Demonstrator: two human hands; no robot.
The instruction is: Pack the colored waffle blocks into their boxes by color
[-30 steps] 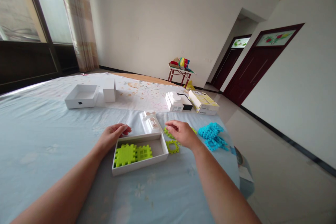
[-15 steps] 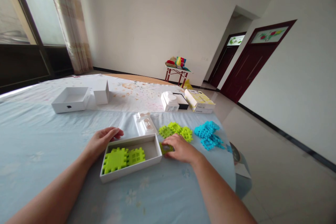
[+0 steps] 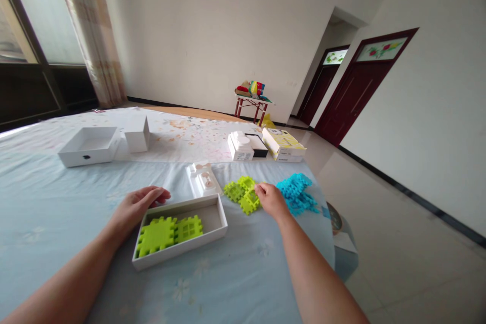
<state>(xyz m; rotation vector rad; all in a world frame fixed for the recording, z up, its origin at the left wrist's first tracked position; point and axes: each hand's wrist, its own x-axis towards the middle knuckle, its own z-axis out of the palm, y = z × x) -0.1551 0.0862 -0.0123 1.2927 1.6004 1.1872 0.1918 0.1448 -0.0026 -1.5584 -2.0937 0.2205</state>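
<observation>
- Left hand [image 3: 136,206]: lies flat, fingers pressed together and stretched out, fingertips at the far left corner of the white box [image 3: 182,249].
- Box sits on the blue cloth [image 3: 56,197] in front of me, with two green tiles [image 3: 167,232] flat inside.
- Right hand [image 3: 270,198]: fingers bunched, pinching the loose green tile [image 3: 249,204] just right of the box.
- More green tiles [image 3: 240,189] touch it; the blue tiles [image 3: 298,188] are just beyond the hand.

Left hand [image 3: 136,205]: palm down, fingers loosely extended, at the far-left corner of the white box [image 3: 178,253], touching its rim.
Left forearm: bare, entering from lower left.
Right hand [image 3: 270,198]: right of the box, past its far-right corner, palm down, fingers curled downward; grip not discernible.
Right forearm: bare, entering from lower right.
</observation>
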